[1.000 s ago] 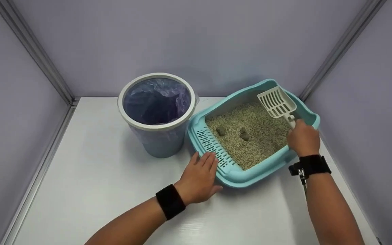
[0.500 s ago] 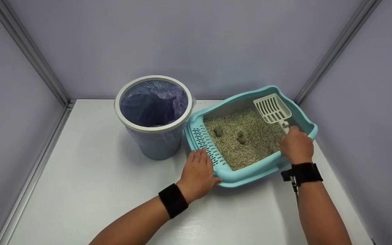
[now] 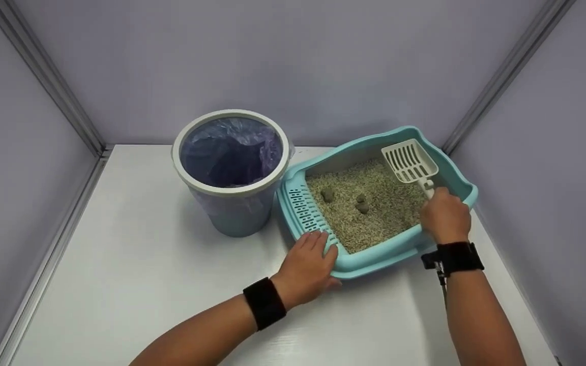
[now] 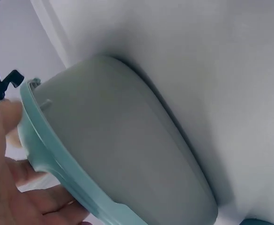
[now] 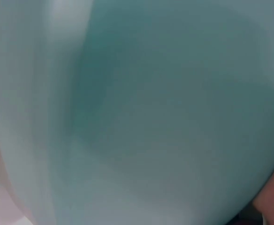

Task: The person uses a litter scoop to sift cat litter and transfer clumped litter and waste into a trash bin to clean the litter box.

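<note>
Your right fingers (image 3: pixel 438 204) clench the scoop (image 3: pixel 410 160), apparently empty, your left fingers (image 3: pixel 318 241) grip the litter box (image 3: pixel 379 255) beneath it, toward the back-right corner of the tabletop (image 3: pixel 145 244), with clumps (image 3: pixel 327 194) seemingly yet to be cleared.

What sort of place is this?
Probably a small staged booth: plain wall panels and metal corner strips enclose a white table on three sides.
</note>
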The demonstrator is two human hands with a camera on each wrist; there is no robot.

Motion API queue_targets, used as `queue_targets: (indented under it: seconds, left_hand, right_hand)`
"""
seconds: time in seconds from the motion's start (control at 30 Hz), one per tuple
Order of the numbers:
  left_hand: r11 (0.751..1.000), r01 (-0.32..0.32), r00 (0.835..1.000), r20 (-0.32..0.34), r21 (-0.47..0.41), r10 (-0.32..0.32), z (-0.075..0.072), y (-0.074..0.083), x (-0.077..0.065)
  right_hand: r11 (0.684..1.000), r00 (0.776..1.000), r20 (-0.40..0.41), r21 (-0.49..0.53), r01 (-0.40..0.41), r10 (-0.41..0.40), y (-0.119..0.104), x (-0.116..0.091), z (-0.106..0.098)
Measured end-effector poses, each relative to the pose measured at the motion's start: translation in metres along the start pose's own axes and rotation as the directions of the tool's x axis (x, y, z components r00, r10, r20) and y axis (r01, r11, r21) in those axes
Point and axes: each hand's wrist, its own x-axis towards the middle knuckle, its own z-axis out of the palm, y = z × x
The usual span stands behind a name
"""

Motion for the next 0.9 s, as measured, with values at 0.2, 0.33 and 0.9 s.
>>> queue_targets:
  seconds: [0.2, 0.33, 0.9]
  left_hand:
    - [0.989, 0.008, 0.998, -0.061, 0.150, 0.001, 0.004, 0.013, 0.003]
    - [0.994, 0.046, 0.997, -0.072, 0.104, -0.038, 0.002, 0.016, 0.002]
    - [0.976, 0.213, 0.976, -0.030, -0.044, -0.215, -0.007, -0.017, -0.002]
  right_hand:
    - [0.999, 0.999, 0.017, 0.011, 0.036, -0.036, 0.007, 0.004, -0.002]
    - [0.996, 0.996, 0.021, 0.009, 0.086, -0.086, 0.009, 0.005, -0.003]
    - [0.982, 0.974, 0.140, -0.036, 0.187, -0.181, -0.017, -0.013, -0.009]
